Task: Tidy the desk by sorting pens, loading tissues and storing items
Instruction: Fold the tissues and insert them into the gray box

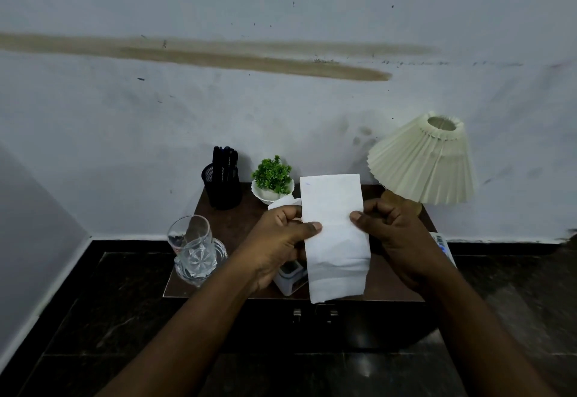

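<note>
Over the dark surface (231, 225), with the pleated lamp (424, 162) at its right rear, our left hand (278, 240) and right hand (396, 240) each pinched a side edge of a folded white tissue (334, 240), held upright and clear of the top. Pens stood in the black mesh holder (223, 189) at the back left, so we judged tissue loading to be the step in hand. The next move called for a tissue container, which we could not make out.

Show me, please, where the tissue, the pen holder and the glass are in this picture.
tissue (335, 240), head view, middle of the white sheet
pen holder (223, 192), head view, front of its mesh wall
glass (193, 250), head view, its clear side wall
</note>
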Available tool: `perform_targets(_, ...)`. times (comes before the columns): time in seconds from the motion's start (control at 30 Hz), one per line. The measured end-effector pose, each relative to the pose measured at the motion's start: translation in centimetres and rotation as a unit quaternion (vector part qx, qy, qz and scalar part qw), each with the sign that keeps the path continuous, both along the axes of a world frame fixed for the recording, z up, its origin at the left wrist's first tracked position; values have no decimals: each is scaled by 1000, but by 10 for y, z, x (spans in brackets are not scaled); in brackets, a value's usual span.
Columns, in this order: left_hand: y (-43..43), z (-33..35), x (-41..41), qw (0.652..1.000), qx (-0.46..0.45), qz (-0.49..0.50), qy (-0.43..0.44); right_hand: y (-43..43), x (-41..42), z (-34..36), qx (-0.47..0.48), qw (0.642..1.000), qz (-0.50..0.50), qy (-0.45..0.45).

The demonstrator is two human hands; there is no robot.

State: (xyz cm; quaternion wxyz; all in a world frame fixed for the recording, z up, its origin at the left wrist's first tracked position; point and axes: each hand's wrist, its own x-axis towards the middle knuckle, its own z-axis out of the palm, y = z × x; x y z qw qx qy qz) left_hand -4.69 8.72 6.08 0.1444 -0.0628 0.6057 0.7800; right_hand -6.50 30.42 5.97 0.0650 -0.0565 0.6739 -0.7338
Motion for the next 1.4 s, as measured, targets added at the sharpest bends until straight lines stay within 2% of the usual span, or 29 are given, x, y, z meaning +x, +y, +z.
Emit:
perform_targets(0.13,-3,0,-2,999,-8,17,26,1,1,2,-39,999,14,-3)
perform_targets(0.27,-4,1,-2,997,21,41,61,2,2,3,-86,996,29,-12)
perform_targets(0.4,-8,1,-3,994,29,33,100,1,3,2,-108,994,30,11)
perform_targets(0.57,-6,1,-1,991,44,27,124,4,2,2,-76,995,24,54)
perform_targets(0.73,-7,4,-4,992,64,21,109,4,2,2,-58,996,3,64)
perform_targets(0.83,-6,3,-5,991,78,26,107,4,1,1,-66,997,-13,48)
perform_targets(1.03,-4,-4,-4,987,8,77,138,-3,2,8,-150,987,15,-50)
perform_targets(1.13,-3,-5,-6,985,14,103,134,1,3,3,-82,989,65,-101)
perform_targets(1.23,-2,-5,-8,984,36,118,128,0,6,3,-33,990,105,-93)
perform_targets(1.4,0,-3,-9,986,111,104,75,-4,4,4,-19,998,40,-50)
